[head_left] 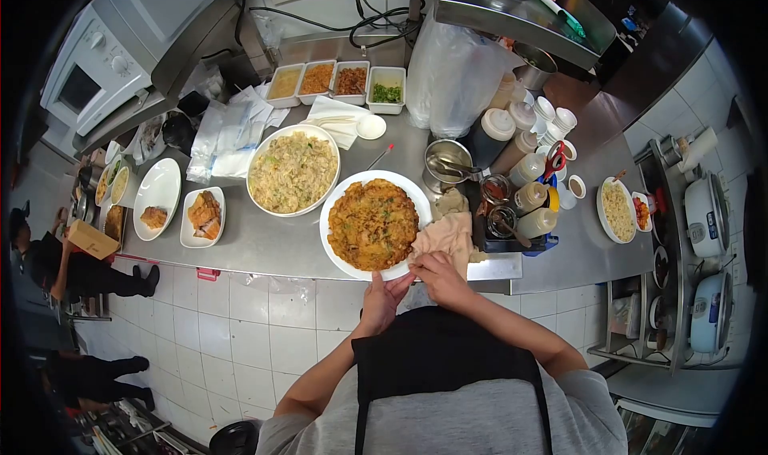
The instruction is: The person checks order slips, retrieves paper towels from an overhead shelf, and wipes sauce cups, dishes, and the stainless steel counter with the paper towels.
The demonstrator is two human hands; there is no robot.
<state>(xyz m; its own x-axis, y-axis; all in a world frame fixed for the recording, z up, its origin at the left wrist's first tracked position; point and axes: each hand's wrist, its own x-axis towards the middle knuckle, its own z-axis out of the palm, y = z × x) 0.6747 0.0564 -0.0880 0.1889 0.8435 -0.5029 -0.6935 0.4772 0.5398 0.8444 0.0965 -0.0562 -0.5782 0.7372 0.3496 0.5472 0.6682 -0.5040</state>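
A round white plate (326, 235) holding a browned, omelette-like dish (373, 224) sits at the counter's front edge. My left hand (382, 301) grips its near rim, thumb up against the edge and the other fingers low beside it. At the lower right of the rim, my right hand (440, 281) is closed with its fingertips pinched together. A pinkish cloth (445, 239) lies under and just beyond those fingers, and a corner of it appears held in them. Left of the plate stands a large white bowl of pale fried rice (294, 172).
Bowls with fried meat (204, 217) and an oval plate (159, 185) stand left. Topping tubs (350, 81) line the back. A metal pot (446, 165), sauce bottles (528, 169) and red scissors (555, 160) crowd the right. Two people in dark clothes are at far left.
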